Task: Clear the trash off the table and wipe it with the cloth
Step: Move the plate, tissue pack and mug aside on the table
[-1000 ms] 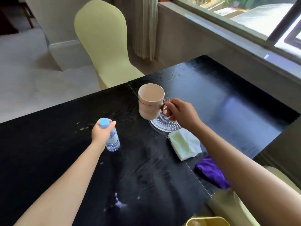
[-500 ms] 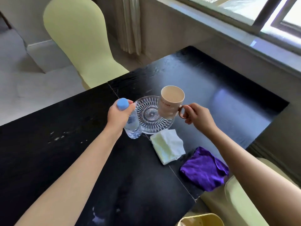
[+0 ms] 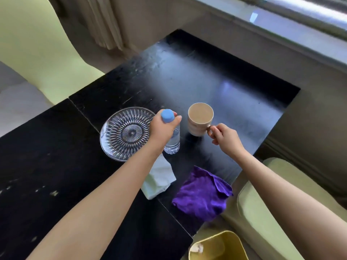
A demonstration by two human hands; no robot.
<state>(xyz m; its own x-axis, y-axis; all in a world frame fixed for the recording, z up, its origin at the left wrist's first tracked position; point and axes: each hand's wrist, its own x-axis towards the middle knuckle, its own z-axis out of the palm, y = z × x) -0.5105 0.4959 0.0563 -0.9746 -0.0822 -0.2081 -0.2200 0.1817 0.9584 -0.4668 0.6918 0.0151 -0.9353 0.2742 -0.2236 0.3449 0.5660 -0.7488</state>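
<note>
My left hand [image 3: 163, 129] grips a small clear water bottle [image 3: 172, 140] with a blue cap near its top, holding it upright just right of the glass plate. My right hand [image 3: 224, 136] pinches the handle of a cream mug [image 3: 200, 120], which stands on or just above the black table [image 3: 216, 85]. A crumpled pale tissue [image 3: 159, 178] lies under my left forearm. The purple cloth [image 3: 203, 194] lies folded near the table's right front edge. A yellow bin [image 3: 217, 246] with a scrap of paper in it stands below the table's corner.
A patterned glass plate [image 3: 127, 133] sits left of the bottle. Pale green chairs stand at the far left [image 3: 37, 45] and at the right [image 3: 266, 199]. A window ledge [image 3: 281, 25] runs along the back right. White smudges mark the table's left part [image 3: 53, 193].
The bottle went from the plate's left to its right. The mug was carried right, off the plate, and lowered toward the table. The view tilted down; the bin shows more.
</note>
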